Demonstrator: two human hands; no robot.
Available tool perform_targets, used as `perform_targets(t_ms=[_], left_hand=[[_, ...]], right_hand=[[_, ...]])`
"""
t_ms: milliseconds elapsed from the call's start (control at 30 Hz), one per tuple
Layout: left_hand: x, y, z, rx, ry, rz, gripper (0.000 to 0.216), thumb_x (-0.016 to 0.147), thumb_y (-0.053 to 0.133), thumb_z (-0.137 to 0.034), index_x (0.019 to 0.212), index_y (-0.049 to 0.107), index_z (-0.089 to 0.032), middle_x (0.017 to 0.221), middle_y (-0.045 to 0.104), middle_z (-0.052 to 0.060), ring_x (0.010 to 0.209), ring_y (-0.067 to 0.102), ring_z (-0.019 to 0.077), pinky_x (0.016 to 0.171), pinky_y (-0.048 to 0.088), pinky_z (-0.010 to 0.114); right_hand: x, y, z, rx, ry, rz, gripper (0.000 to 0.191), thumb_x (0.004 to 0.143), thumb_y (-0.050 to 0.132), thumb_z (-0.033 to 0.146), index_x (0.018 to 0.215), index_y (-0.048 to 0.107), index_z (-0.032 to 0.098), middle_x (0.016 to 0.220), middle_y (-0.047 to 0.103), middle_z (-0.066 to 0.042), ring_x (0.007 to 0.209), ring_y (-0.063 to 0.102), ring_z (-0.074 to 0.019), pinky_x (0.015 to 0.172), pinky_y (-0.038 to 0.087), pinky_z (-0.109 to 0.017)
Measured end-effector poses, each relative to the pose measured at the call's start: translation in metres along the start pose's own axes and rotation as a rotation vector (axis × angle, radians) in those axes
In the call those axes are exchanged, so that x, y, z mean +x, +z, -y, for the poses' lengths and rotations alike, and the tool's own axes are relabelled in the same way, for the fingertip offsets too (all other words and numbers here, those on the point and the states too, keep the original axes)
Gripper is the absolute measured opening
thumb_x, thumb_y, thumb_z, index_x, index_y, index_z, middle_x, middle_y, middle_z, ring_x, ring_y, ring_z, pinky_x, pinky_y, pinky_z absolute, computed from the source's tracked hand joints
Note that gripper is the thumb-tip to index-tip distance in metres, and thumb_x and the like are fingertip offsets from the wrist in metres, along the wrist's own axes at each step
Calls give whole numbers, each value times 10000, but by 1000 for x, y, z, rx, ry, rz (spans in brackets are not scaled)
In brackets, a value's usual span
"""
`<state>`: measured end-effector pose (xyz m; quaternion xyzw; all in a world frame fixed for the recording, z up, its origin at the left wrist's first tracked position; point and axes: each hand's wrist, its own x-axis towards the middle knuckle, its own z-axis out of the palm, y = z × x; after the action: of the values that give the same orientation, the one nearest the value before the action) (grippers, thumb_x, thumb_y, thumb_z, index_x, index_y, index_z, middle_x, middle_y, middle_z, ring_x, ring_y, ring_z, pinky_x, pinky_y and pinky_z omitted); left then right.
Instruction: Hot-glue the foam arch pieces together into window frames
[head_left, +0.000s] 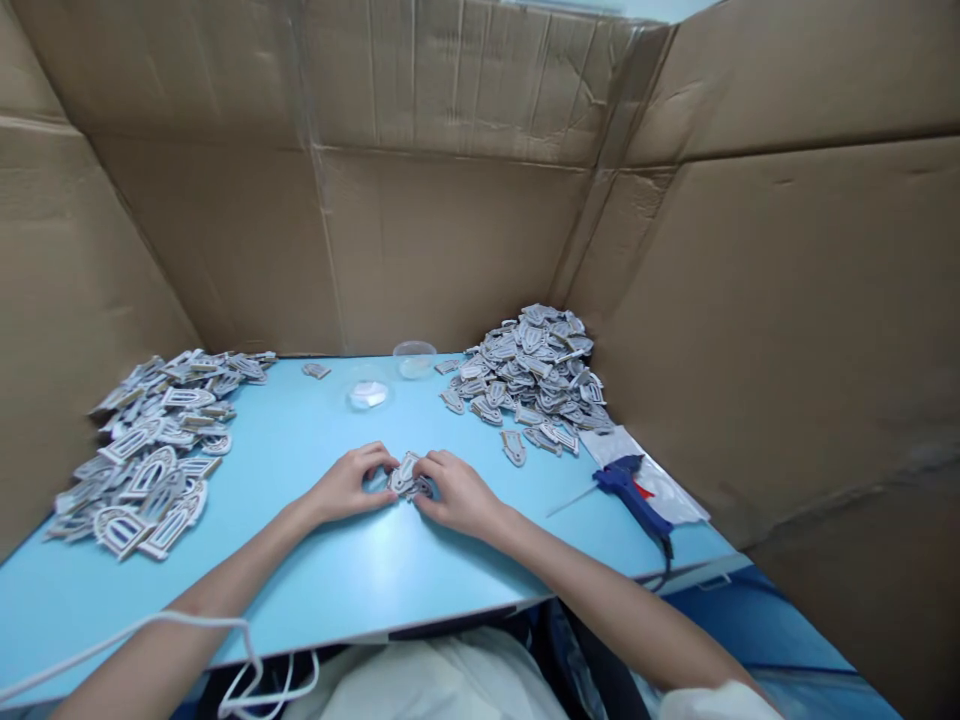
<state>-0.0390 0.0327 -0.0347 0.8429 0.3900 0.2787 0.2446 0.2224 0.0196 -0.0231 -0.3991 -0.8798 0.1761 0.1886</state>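
Note:
My left hand [355, 485] and my right hand [454, 492] meet low over the middle of the blue table. Between them is a small bunch of grey-white arch-shaped pieces [406, 474], gripped from both sides by curled fingers and thumbs. How many pieces are in the bunch I cannot make out. Similar arch-shaped pieces with slots lie in a large heap [161, 450] on the left. Another heap [532, 365] of smaller-looking ones rises at the back right, with a single piece [514, 447] lying at its near edge.
A blue glue gun [634, 495] with a glue stick lies on the right by a plastic bag [675, 490]. Two clear round dishes [414, 358] [368, 394] stand at the back, near a lone piece [316, 370]. Cardboard walls [450, 250] enclose the table; a white cable [202, 622] crosses my left forearm.

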Motion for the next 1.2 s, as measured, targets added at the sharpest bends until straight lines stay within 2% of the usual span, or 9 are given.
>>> perform_targets(t_ms=[167,367,433,500,633,700,867,967,1200], left_hand=[[-3,6,-4,-8,3,-92,311,896,842,-449,1041,754,-189,955,674,39,795,591,177,777,494,312],[-4,-7,3,-53,43,-8,412,904,847,-597,908,748,-198,890,708,31,766,627,169,759,519,307],[-4,-14,6,-28,24,-33,468,849,890,-625,926,727,-193,907,698,31,772,617,177,762,522,320],[-5,-18,10,8,-10,-65,597,751,960,-626,1083,718,-192,1021,707,46,817,622,194,792,539,344],[-6,-13,15,37,-43,-39,1034,724,986,-525,1594,502,-244,1349,701,100,1027,682,252,984,583,427],[-6,-6,15,35,-40,-18,1078,797,932,-466,1696,376,-258,1396,699,110,1099,684,268,1054,574,456],[-3,5,13,22,-13,0,868,929,772,-356,1701,385,-264,1322,748,87,1071,694,249,1080,570,456],[-3,6,12,19,-1,-7,773,969,722,-342,1680,428,-274,1256,768,70,1055,706,240,1062,584,443],[-5,4,12,19,16,-10,761,957,776,-395,1648,482,-272,1234,787,73,1035,731,237,1010,615,427]], right_hand=[[15,-4,-4,152,37,51,759,875,922,371,1514,558,184,1118,754,-85,1007,696,-241,864,469,-311],[26,-11,-16,225,-22,148,744,841,849,172,1543,603,178,1297,742,-133,1212,679,-280,1066,505,-402],[26,-11,-13,205,-25,148,847,825,890,232,1601,557,176,1315,738,-148,1257,663,-309,1088,509,-435],[26,-7,-8,175,-5,118,908,841,912,314,1641,510,160,1337,729,-176,1272,656,-333,1093,509,-463],[28,-2,0,154,41,70,770,941,801,273,1636,496,149,1329,734,-184,1235,678,-321,1073,509,-464],[26,-5,-2,171,36,55,742,943,767,220,1629,491,162,1323,744,-160,1211,692,-296,1069,513,-441],[12,-18,-11,168,-56,47,698,898,720,102,1566,537,187,1354,729,-123,1262,662,-274,1136,491,-432],[9,-13,-9,61,-59,98,680,910,790,179,1550,561,168,1387,687,-157,1284,628,-308,1124,503,-454],[12,0,-1,-27,-38,90,552,979,775,206,1499,603,140,1301,702,-164,1236,640,-302,1068,514,-423]])
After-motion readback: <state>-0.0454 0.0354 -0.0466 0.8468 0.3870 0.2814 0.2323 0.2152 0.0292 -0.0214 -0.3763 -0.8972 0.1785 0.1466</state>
